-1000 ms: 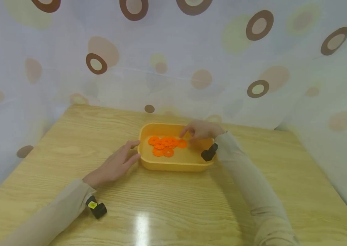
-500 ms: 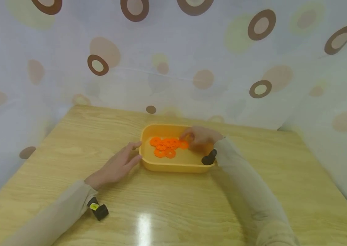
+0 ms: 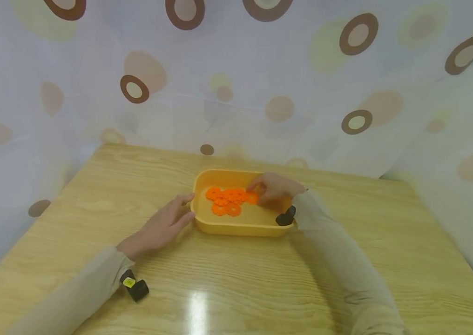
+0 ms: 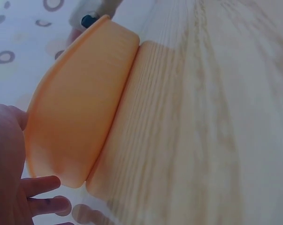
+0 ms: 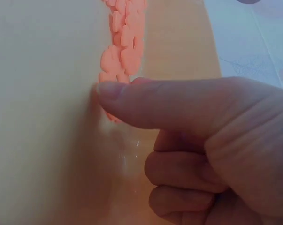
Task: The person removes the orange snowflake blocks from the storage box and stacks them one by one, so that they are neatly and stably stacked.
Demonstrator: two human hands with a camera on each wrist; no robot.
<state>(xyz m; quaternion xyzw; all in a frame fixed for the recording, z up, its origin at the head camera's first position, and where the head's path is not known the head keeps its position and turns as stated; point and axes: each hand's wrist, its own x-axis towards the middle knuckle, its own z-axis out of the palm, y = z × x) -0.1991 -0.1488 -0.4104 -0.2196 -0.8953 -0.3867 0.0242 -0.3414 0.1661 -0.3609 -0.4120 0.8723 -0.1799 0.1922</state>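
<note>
Inside tray (image 3: 245, 230), discs (image 3: 230, 196), hidden in left-wrist view

Beige sleeves (image 3: 337, 251) carry black wrist cameras (image 3: 138, 290), the left marked yellow.

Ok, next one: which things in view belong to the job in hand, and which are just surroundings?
Part of the job:
orange rings, in the tray
yellow tray
right hand, at the rings, grip unclear
left hand, touching the tray's end

Surroundings:
wooden table
patterned cloth, behind
black wrist devices, on the sleeves
</note>
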